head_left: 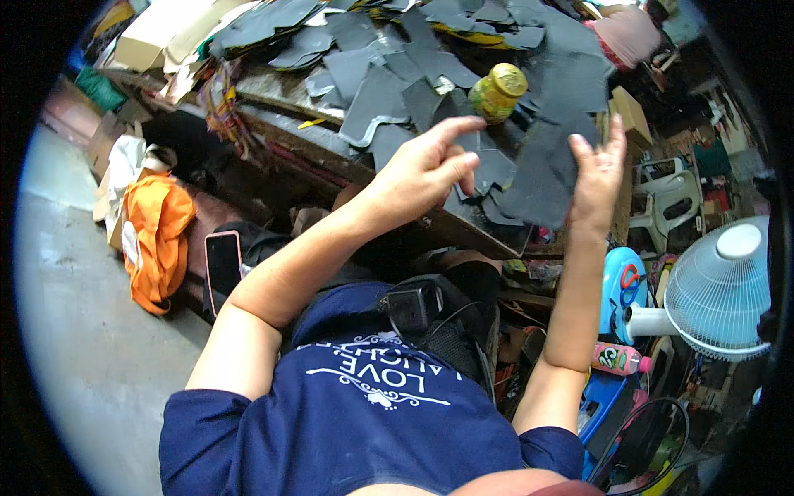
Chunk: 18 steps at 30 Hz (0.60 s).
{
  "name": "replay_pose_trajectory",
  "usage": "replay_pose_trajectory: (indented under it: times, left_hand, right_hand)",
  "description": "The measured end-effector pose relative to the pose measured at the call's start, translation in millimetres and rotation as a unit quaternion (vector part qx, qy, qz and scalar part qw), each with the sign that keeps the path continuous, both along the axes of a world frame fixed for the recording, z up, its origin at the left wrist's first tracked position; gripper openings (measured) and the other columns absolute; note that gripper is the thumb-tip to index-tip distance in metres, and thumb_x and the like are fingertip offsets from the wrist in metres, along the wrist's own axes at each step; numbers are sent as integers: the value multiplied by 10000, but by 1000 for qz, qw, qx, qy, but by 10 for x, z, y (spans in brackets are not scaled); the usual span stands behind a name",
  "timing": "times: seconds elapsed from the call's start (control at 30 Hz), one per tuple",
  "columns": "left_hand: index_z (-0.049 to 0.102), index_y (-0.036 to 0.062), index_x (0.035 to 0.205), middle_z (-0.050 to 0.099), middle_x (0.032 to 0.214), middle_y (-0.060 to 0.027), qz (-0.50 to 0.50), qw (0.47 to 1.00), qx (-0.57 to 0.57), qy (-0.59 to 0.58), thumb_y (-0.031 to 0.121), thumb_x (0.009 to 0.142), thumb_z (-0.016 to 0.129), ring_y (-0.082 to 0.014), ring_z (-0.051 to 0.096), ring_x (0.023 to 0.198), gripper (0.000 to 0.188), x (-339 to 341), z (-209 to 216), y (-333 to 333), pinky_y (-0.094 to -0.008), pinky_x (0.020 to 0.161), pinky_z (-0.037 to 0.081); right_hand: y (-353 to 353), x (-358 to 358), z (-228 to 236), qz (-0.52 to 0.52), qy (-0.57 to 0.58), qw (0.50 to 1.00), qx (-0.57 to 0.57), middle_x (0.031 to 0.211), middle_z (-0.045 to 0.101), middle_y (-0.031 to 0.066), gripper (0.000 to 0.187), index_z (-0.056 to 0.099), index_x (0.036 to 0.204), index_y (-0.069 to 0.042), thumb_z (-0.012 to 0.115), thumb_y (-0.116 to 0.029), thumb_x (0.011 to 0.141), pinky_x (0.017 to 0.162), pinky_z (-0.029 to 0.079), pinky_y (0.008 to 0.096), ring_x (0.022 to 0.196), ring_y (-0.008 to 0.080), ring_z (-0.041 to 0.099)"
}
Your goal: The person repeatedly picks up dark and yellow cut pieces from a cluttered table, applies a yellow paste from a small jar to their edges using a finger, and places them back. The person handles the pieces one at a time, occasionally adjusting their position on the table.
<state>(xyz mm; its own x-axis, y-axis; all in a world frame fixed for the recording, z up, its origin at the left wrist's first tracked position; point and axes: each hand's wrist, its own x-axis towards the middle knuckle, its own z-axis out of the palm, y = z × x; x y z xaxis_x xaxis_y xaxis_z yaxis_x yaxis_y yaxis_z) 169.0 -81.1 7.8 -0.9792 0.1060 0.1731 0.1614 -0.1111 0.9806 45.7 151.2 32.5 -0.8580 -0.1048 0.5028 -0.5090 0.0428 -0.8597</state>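
Observation:
Both my hands are raised over the near edge of a workbench heaped with flat dark grey cut pieces (380, 107). My left hand (426, 169) has its index finger stretched out and the other fingers loosely bent, with nothing in it. Just beyond its fingertip a yellow-green jar (496, 95) with a yellow lid stands among the pieces. Over the right edge of a large dark grey sheet (542, 169), my right hand (597, 178) is held up, thumb and fingers apart, holding nothing. Whether either hand touches the sheets, I cannot tell.
An orange cloth bag (155, 240) and a phone (223, 269) lie on a bench at my left. To my right are a white fan (719, 285), a pink-labelled bottle (620, 359) and a pale plastic chair (666, 207). Another person (628, 37) is at the far right.

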Motion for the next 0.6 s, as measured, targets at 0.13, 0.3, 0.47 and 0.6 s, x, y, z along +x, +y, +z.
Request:
replay_pose_trajectory:
  times: [0.13, 0.3, 0.47, 0.6]
  left_hand:
    - [574, 75, 1297, 648, 769, -17, -61, 988, -140, 5, 189, 978, 579, -69, 538, 651, 339, 218, -82, -77, -241, 598, 458]
    - [610, 47, 1220, 672, 761, -96, -56, 982, -182, 20, 178, 943, 606, -170, 653, 731, 307, 337, -169, -141, -322, 722, 517]
    - [633, 69, 1168, 685, 769, -139, 19, 979, -195, 55, 199, 928, 611, -274, 689, 740, 274, 389, -213, -285, -381, 709, 524]
    - [625, 73, 1197, 666, 770, -113, 69, 967, -231, 82, 157, 949, 606, -175, 670, 710, 262, 394, -226, -400, -308, 692, 511]
  right_hand:
    - [353, -597, -72, -8, -82, 996, -24, 1521, 330, 191, 817, 223, 1516, 17, 696, -43, 853, 1148, 276, 375, 1361, 245, 389]
    - [501, -1068, -491, -57, -296, 940, 158, 1517, 358, 175, 900, 40, 1579, -199, 592, -502, 936, 988, 387, 365, 1337, 282, 421]
    - [494, -1086, -730, -30, -276, 951, 134, 1561, 266, 231, 841, 41, 1580, -211, 563, -457, 969, 1142, 219, 506, 1422, 361, 306]
    - [193, -767, -604, -140, 33, 961, 236, 1498, 381, 238, 686, 289, 1514, -37, 614, -261, 953, 1136, 282, 397, 1417, 324, 329]
